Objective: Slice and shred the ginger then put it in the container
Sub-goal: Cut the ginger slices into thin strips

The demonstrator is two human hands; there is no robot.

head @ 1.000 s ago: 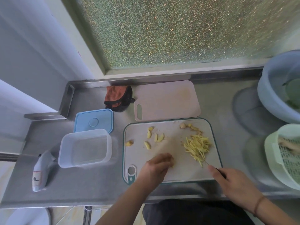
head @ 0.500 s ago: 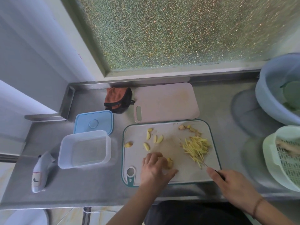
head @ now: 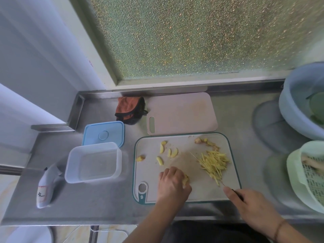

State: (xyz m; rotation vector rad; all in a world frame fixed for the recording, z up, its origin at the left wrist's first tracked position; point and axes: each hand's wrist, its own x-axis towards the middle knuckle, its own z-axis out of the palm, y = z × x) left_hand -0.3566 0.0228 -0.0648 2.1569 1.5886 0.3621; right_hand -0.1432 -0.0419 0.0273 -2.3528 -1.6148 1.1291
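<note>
The left hand lies knuckles-up on the white cutting board, its fingers curled over a yellow ginger piece that peeks out beside the thumb. The right hand comes in from the lower right and grips a dark-handled knife, the thin blade barely visible, its tip touching the near end of the shredded ginger, a loose heap of fine pale-yellow matchsticks. Both forearms slant up from the bottom edge; a thin band circles the right wrist.

Farther up the board lie several curved ginger slices, with knobbly ginger trimmings near the far right corner. The board is rounded, teal-edged, with a handle hole at its near left corner. Left of it on the brushed steel counter stands the clear plastic container, rectangular and open, its blue lid flat just behind. A second, beige cutting board lies behind the white one, beside a crumpled orange and black cloth. At the right edge sit a blue basin and a pale green strainer basket.
</note>
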